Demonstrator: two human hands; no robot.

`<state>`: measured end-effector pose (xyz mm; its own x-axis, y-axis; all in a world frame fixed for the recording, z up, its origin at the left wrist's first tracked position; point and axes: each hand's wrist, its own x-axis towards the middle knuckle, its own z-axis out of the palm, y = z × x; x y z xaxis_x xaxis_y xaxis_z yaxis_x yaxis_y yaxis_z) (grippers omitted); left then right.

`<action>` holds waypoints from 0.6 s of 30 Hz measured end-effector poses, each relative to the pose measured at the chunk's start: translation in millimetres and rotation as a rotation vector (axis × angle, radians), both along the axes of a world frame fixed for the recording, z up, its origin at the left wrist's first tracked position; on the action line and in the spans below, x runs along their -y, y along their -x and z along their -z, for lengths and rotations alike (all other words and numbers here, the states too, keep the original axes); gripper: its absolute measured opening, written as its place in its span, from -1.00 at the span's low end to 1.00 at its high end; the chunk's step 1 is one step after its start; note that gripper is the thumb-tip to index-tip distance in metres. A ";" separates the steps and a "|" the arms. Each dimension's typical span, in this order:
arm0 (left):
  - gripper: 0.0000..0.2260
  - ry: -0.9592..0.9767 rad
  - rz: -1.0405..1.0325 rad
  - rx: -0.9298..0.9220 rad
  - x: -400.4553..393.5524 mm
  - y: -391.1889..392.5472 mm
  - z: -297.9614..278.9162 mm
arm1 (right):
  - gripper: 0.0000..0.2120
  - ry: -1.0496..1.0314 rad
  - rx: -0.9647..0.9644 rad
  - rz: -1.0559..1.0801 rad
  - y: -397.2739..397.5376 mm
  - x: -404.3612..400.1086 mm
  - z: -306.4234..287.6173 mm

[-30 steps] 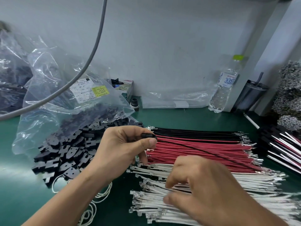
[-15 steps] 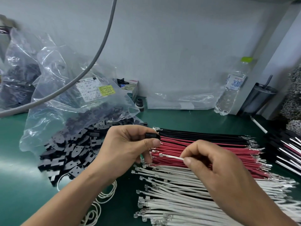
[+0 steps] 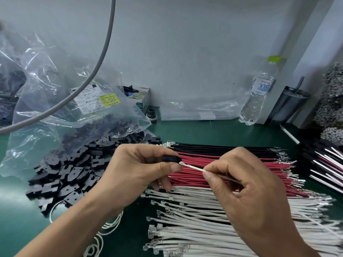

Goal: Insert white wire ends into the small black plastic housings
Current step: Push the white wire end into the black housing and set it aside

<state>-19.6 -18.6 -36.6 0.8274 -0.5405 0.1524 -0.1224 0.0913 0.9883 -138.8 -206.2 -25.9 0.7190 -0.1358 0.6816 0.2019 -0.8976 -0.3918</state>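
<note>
Centre of frame: left hand (image 3: 137, 171) pinches a small black housing (image 3: 171, 158) between thumb and forefinger, other fingers curled under. Right hand (image 3: 246, 191) pinches a white wire (image 3: 193, 168) near its end, metal tip just touching the housing's right edge. Below, lower right: white wire pile (image 3: 194, 223); red wires (image 3: 232, 169) and black wires (image 3: 222, 146) behind the hands. Loose black housings (image 3: 61, 173) spill from a plastic bag (image 3: 55, 101) at left on the green table (image 3: 204, 130).

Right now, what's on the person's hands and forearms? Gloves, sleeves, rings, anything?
Nothing worn that shows. The left hand and right hand are bare: no gloves, finger cots or rings visible. Both forearms are uncovered down to the frame's bottom edge, with no sleeve, watch or wrist strap in view. Fingernails are short and unpainted.
</note>
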 end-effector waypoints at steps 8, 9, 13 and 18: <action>-0.78 0.000 0.018 -0.007 -1.3 0.6 -2.4 | -0.83 0.027 0.054 -0.006 -1.3 1.2 0.9; -0.78 -0.001 0.025 -0.006 -1.5 1.1 -2.7 | -0.81 0.015 0.051 -0.003 -1.6 1.1 0.8; -0.78 -0.018 0.049 0.018 -1.2 2.5 -3.7 | -0.81 0.014 0.047 0.019 -3.7 0.1 2.0; -0.80 -0.041 0.034 0.064 -1.8 2.3 -5.8 | -0.87 0.131 0.066 0.034 -5.1 -0.8 5.0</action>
<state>-21.9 -16.8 -30.8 0.7977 -0.5751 0.1817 -0.1827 0.0566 0.9815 -133.7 -205.4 -30.9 0.6683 -0.0667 0.7409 0.1917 -0.9469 -0.2581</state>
